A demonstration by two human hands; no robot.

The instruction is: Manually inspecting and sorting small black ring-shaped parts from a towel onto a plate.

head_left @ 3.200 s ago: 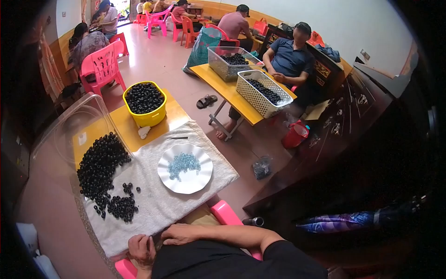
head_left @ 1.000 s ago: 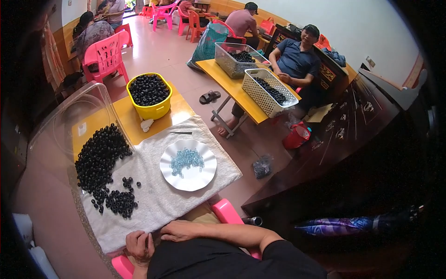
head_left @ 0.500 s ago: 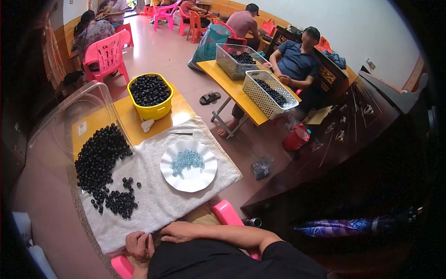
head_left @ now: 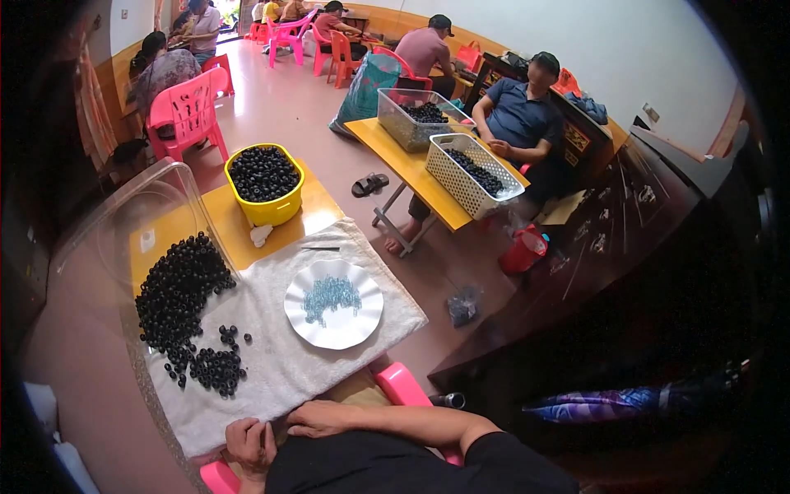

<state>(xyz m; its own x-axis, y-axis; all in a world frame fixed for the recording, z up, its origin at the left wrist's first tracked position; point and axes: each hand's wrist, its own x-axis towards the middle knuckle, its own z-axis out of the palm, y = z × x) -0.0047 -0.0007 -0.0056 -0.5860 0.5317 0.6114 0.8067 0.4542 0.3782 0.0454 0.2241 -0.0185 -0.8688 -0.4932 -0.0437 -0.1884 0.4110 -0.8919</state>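
Note:
My left hand [head_left: 250, 445] rests at the near edge of a white towel [head_left: 271, 305], its fingers curled; whatever may be inside them is hidden. Beside it my right hand [head_left: 319, 418] lies loosely at my lap by the towel edge, fingers lying flat and holding nothing visible. On the towel stands a white scalloped plate [head_left: 362, 323] with a heap of small clear-blue pieces [head_left: 332, 298]. To its left, many small black ring-shaped pieces [head_left: 185, 284] spread from a clear plastic tray [head_left: 185, 183] onto the towel. A thin dark tool [head_left: 319, 248] lies beyond the plate.
A yellow tub [head_left: 276, 210] of black pieces stands at the table's far side, a crumpled white scrap [head_left: 261, 235] beside it. Another table [head_left: 448, 206] holds a clear bin [head_left: 403, 128] and a white basket [head_left: 465, 181]; a person [head_left: 522, 119] sits behind it. A folded umbrella [head_left: 601, 405] lies right.
The view has shifted slightly, so the table and its things sit a little lower in the picture. Both hands stay in their resting places.

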